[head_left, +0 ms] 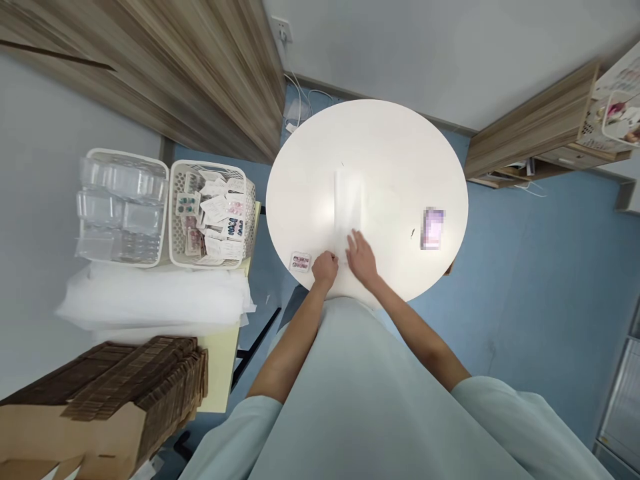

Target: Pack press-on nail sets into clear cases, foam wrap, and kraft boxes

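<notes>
A thin translucent plastic sheet (349, 200) lies lengthwise on the round white table (395, 147), pale and hard to tell from the tabletop. At its near left corner, my left hand (325, 269) is closed, its fingertips pinched on the sheet's edge. My right hand (362, 258) is open, fingers apart, over the sheet's near right part; whether it presses down I cannot tell. Just left of my left hand lies a small clear case (300, 261) with two rows of small pink and dark pieces.
A pixelated phone-like rectangle (433, 229) lies at the table's right. On a side table (220, 373) at left are a basket of clear boxes (123, 207), a basket of carded small items (210, 217), white translucent sheets (155, 300) and flattened cardboard boxes (135, 380).
</notes>
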A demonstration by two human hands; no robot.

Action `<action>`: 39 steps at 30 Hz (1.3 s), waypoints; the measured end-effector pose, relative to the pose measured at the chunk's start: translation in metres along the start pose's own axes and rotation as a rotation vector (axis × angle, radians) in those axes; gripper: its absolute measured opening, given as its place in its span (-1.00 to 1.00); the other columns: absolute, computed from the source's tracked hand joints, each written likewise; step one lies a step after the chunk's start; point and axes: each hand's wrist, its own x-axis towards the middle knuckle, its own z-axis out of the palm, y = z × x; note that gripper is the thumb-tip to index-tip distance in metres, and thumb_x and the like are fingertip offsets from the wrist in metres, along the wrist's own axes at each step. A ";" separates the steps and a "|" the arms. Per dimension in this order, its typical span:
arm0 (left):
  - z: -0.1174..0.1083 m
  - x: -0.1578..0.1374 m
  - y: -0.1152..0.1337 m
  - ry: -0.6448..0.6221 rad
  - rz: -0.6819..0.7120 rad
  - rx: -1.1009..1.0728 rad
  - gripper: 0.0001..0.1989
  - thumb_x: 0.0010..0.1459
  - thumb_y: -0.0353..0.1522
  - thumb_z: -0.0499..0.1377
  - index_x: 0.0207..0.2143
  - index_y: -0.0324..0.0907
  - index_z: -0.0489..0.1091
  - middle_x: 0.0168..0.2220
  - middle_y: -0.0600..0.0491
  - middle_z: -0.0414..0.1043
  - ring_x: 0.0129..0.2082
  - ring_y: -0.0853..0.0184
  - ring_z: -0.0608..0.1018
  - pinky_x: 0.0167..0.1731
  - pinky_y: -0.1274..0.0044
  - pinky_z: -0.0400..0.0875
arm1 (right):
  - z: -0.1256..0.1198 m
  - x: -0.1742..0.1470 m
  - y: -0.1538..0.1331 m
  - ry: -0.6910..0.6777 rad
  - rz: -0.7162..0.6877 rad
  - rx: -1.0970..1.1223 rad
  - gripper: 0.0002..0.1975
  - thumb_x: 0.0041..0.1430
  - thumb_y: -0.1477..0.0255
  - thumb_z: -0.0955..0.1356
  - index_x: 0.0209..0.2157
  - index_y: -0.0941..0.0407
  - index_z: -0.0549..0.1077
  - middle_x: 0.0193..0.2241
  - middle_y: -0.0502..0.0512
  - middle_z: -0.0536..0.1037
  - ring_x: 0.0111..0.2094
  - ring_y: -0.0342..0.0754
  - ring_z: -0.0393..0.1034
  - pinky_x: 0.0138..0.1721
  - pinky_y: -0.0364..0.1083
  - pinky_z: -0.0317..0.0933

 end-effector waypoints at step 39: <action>-0.006 0.000 0.013 0.010 -0.059 0.090 -0.80 0.42 -0.32 0.19 0.02 -0.16 0.51 0.05 -0.21 0.63 0.09 0.02 0.63 -0.01 0.33 0.44 | 0.063 -0.072 0.030 -0.153 -0.250 -0.184 -0.32 0.54 0.39 0.11 0.57 0.31 -0.06 0.58 0.24 -0.06 0.60 0.15 -0.20 0.59 0.21 -0.17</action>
